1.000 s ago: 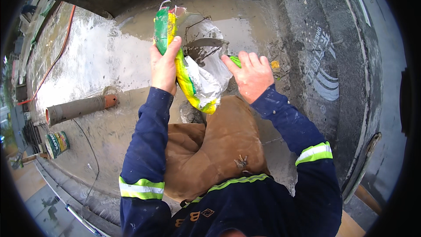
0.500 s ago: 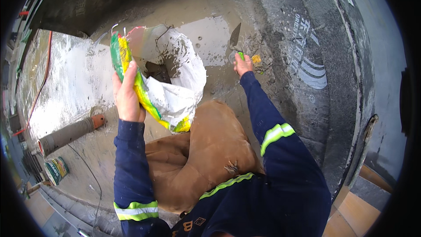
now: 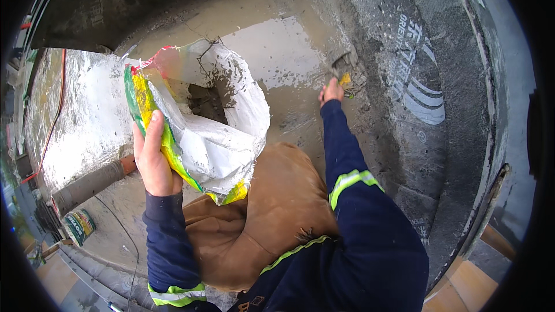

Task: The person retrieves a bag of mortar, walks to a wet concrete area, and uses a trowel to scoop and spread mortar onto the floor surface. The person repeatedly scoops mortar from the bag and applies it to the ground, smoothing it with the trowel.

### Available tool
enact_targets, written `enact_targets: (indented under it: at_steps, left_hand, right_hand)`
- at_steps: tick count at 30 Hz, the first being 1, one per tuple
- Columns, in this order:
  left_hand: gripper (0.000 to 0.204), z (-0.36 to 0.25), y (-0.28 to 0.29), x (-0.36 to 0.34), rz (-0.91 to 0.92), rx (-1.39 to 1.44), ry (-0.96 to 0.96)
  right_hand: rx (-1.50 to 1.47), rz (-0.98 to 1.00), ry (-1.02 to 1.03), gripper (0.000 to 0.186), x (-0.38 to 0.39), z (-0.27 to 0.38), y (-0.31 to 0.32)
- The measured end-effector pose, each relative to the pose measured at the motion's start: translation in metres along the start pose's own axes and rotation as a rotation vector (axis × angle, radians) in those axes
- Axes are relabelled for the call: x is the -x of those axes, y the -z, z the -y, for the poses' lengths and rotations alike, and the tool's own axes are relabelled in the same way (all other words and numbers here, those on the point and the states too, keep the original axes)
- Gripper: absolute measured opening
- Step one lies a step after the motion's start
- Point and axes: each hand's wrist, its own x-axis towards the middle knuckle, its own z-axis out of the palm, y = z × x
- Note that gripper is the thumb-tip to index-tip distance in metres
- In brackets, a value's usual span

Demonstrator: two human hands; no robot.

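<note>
Running along the far left at 9 o'clock, an orange hose (image 3: pixel 62 86) bends down over the wet ground. Below it, at 8 o'clock, stands a white-and-green bucket (image 3: pixel 80 226), tilted in the view. Just above the bucket lies a muddy grey pipe (image 3: pixel 92 186) with orange ends, its nearer end partly behind the left hand, and a thin dark cable (image 3: pixel 119 222) trails from beside it toward 7 o'clock.

The left hand (image 3: pixel 157 159), between 8 and 9 o'clock, has its grip closed on the folded edge of a plastic bag (image 3: pixel 222 147), thumb on the near side and fingers mostly hidden behind. The bag, green and yellow outside and white inside, fills the space from 9 o'clock almost to the centre. Its mouth gapes, showing dark mud (image 3: pixel 208 104) within (splashes dot the white lining too), and a few thin twigs (image 3: pixel 207 56) stick up by the rim near 11 o'clock. The bag's lower end overlaps the brown trousers (image 3: pixel 286 188) at 6 o'clock; whether it rests on the knee I cannot tell.

Toward 1 o'clock, the right hand (image 3: pixel 331 91) reaches out, its grip narrow around a trowel (image 3: pixel 341 62) whose handle is hidden and whose blade is blurred against the mud. A yellow scrap (image 3: pixel 346 79) lies just beside the hand. Farther right, around 3 o'clock, spreads a dark grey membrane (image 3: pixel 457 133) with white print.
</note>
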Motion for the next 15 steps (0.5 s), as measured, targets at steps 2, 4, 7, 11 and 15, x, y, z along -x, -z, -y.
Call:
enact_targets:
  at_steps: [2, 4, 7, 11, 15]
  left_hand:
    - [0.032, -0.001, -0.001, -0.002, 0.012, 0.021, 0.0]
    - [0.032, 0.002, 0.002, -0.006, 0.031, 0.023, -0.011]
    - [0.037, 0.004, 0.005, -0.007, 0.04, -0.011, -0.003]
    - [0.032, 0.001, 0.001, -0.006, 0.019, 0.048, -0.011]
    - [0.035, 0.002, 0.011, 0.003, -0.012, 0.027, -0.018]
  right_hand:
    - [-0.054, -0.067, -0.037, 0.037, 0.036, -0.008, 0.025]
    - [-0.062, -0.136, -0.073, 0.038, 0.072, -0.015, 0.036]
    - [0.116, -0.142, 0.012, 0.039, 0.083, -0.03, 0.039]
    - [0.532, -0.032, 0.36, 0.045, 0.019, -0.055, -0.015]
    - [0.872, 0.003, 0.578, 0.053, -0.013, -0.008, -0.111]
